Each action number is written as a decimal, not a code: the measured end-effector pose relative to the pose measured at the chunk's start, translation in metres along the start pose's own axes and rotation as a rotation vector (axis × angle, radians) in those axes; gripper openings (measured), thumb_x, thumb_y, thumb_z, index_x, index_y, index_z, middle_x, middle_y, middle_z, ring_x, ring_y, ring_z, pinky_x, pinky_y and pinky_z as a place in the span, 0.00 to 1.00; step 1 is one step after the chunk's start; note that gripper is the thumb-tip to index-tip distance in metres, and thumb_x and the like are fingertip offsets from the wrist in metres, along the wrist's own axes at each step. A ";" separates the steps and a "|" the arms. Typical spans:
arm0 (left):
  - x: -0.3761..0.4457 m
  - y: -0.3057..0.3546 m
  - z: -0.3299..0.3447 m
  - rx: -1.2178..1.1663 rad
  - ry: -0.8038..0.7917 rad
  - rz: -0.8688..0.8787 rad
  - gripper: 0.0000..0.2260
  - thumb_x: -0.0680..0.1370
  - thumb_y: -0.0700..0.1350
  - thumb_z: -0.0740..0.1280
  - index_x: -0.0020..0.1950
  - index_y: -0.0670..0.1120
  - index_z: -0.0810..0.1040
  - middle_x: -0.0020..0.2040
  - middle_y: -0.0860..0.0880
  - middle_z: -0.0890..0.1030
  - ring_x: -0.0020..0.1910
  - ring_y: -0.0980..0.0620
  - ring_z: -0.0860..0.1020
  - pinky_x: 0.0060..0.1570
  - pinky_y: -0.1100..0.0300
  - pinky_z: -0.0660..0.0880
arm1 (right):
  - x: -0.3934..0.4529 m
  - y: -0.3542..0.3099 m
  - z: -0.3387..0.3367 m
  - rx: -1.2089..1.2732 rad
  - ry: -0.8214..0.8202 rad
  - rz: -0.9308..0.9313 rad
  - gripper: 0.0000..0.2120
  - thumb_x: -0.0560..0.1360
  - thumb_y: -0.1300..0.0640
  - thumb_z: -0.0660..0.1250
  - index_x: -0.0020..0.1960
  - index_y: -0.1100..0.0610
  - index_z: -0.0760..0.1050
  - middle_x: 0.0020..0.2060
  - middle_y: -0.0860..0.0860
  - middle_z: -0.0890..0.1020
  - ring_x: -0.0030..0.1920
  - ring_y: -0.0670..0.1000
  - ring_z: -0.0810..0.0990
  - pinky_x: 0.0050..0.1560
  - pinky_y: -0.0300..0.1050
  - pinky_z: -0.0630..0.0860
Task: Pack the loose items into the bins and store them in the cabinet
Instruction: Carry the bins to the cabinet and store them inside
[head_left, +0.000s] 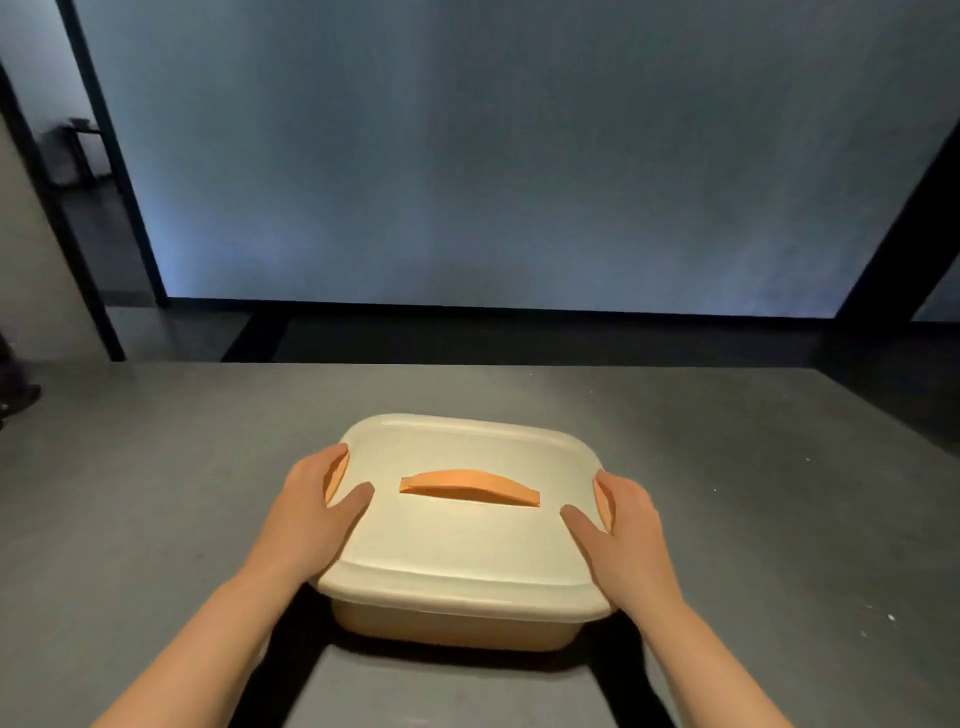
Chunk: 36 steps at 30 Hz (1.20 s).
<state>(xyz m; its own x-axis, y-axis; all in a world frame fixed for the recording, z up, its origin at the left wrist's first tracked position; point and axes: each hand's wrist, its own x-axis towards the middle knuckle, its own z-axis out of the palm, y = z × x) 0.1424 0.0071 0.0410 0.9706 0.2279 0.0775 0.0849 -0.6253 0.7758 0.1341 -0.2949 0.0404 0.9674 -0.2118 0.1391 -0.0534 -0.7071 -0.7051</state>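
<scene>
Your forearms come in from the near edge, and both hands are on the cream bin (447, 623) that sits on the bench (156, 519) straight in front of you. Your left hand (311, 514) wraps the left orange latch (336, 475), thumb laid on the lid (457, 540); your right hand (623, 530) does the same at the right latch (602, 504). Both sets of fingers curl over the lid's edge, gripping the bin's sides.

The lid is on, so packing looks done for this bin. You seem to be either snapping the latches or about to lift. Next you will need a level lift by both sides, or one hand on the orange handle (467, 486).

Nothing near crowds the bin. Beyond the far bench edge stands a frosted panel (519, 156); no cabinet shows, so you must turn to find it.
</scene>
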 end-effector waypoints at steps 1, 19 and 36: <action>0.002 0.000 0.000 -0.028 -0.024 -0.020 0.27 0.76 0.51 0.67 0.73 0.50 0.63 0.71 0.48 0.67 0.68 0.47 0.67 0.63 0.53 0.65 | 0.004 0.002 0.000 0.065 -0.025 0.035 0.29 0.74 0.48 0.69 0.72 0.51 0.64 0.69 0.48 0.68 0.68 0.51 0.67 0.63 0.44 0.65; -0.047 0.005 -0.035 -0.160 0.154 -0.304 0.29 0.75 0.51 0.69 0.74 0.52 0.63 0.69 0.50 0.70 0.65 0.46 0.71 0.63 0.49 0.69 | 0.031 -0.046 -0.011 0.344 -0.201 -0.077 0.37 0.67 0.51 0.77 0.72 0.45 0.64 0.65 0.46 0.71 0.64 0.50 0.70 0.61 0.50 0.70; -0.432 -0.030 -0.134 -0.122 1.209 -0.844 0.29 0.72 0.46 0.73 0.71 0.53 0.66 0.54 0.58 0.74 0.49 0.57 0.73 0.46 0.60 0.72 | -0.193 -0.197 0.126 0.525 -1.240 -0.565 0.31 0.67 0.59 0.77 0.65 0.44 0.71 0.50 0.45 0.78 0.49 0.47 0.78 0.39 0.39 0.72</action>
<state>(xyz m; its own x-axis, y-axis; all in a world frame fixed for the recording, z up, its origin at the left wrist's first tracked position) -0.3101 0.0276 0.0683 -0.1330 0.9911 0.0021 0.4372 0.0568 0.8976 -0.0108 -0.0293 0.0648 0.4315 0.9021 -0.0064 0.2300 -0.1169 -0.9662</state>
